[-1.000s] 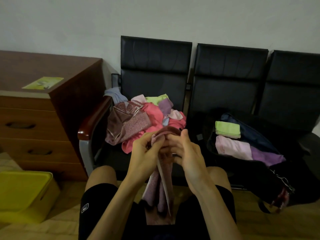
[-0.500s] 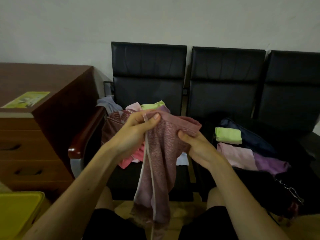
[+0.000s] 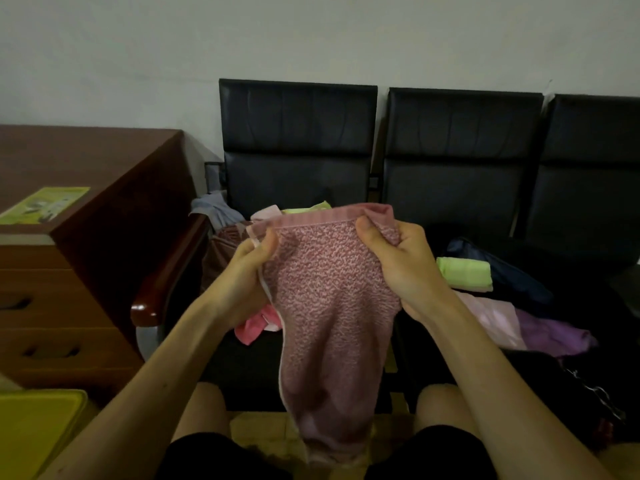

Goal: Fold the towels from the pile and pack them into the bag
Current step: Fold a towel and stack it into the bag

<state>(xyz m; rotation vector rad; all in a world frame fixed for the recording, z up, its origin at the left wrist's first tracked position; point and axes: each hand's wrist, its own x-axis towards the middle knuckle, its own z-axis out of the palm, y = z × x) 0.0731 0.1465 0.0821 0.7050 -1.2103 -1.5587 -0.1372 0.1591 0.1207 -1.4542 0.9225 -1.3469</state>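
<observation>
A mottled pink towel (image 3: pixel 329 306) hangs in front of me, held up by its top edge. My left hand (image 3: pixel 249 268) pinches the top left corner, and my right hand (image 3: pixel 398 261) grips the top right corner. Behind it, the pile of towels (image 3: pixel 256 323) lies on the left black seat, mostly hidden. The open dark bag (image 3: pixel 540 282) sits on the middle seat to the right, with a folded green towel (image 3: pixel 465 273), a light pink towel (image 3: pixel 491 320) and a purple towel (image 3: pixel 550 336) in it.
A row of black chairs (image 3: pixel 298 150) stands against the wall. A wooden drawer cabinet (image 3: pixel 69 271) with a green booklet (image 3: pixel 45 204) is at left, a yellow bin (image 3: pixel 34 431) at bottom left. My bare knees are below the towel.
My hands have moved apart and spread the pink towel's top edge out wide; earlier it was bunched between them. The view has tilted upward a little.
</observation>
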